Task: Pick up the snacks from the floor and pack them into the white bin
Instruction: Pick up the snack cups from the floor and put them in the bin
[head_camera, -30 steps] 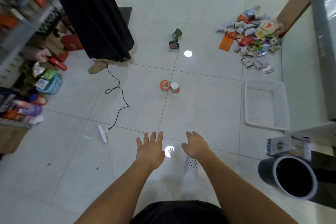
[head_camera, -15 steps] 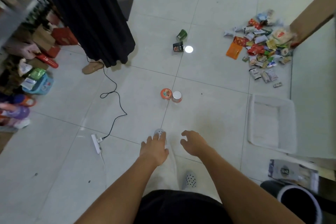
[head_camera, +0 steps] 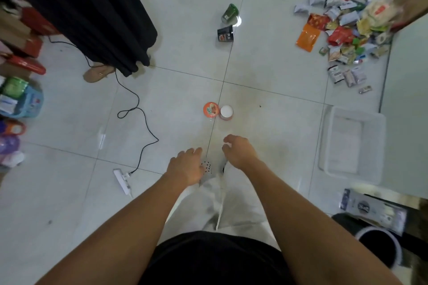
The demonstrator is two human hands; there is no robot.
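Observation:
Two small cups stand side by side on the tiled floor ahead of me: an orange-lidded cup [head_camera: 210,109] and a white-lidded cup [head_camera: 226,112]. Farther off lie a green cup [head_camera: 230,13] and a dark cup [head_camera: 225,33]. A heap of snack packets [head_camera: 342,32] covers the floor at the far right. The white bin [head_camera: 328,146] sits empty at the right. My left hand [head_camera: 185,166] and my right hand [head_camera: 238,151] hang in front of me, fingers loosely curled, holding nothing, a short way short of the two near cups.
A person in a long black garment [head_camera: 92,7] stands at the far left. A black cable [head_camera: 139,109] runs to a white power strip [head_camera: 122,180]. Shelves with goods [head_camera: 18,90] line the left edge. A black round bin [head_camera: 379,252] stands at the lower right.
I have stepped forward: the two near cups, the bin and the snack heap have come closer. Both hands stay out in front, their fingers now more curled.

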